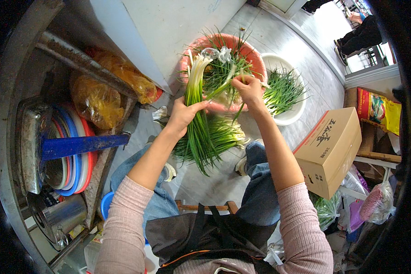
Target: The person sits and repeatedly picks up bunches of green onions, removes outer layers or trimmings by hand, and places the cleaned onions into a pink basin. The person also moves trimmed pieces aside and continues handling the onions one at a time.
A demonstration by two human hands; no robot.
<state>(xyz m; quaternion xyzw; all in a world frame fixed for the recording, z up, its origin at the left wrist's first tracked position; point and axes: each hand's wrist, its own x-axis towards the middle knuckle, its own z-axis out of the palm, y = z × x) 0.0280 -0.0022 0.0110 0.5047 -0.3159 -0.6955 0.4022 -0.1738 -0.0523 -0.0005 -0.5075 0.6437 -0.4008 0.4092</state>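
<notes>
A thick bunch of green garlic chives or scallions [197,99] is gripped in my left hand [181,114], white ends up and leaves hanging down. My right hand [250,88] pinches a few loose stalks [222,87] just to the right of it, over the edge of a pink plastic basin [257,56]. Inside the basin lie leaf scraps and a crumpled clear plastic bag [221,54]. Below the hands, a pile of the same stalks [226,132] rests on the floor between my feet. A white basket [303,99] right of the basin holds more stalks, partly behind my right wrist.
A cardboard box [329,147] with printing stands on the right, near plastic bags [377,205] and a red-yellow package [377,109]. On the left, a metal rack [99,191] holds stacked colored basins [77,154] and yellow bags [97,99]. A person's legs [358,37] show beyond the doorway.
</notes>
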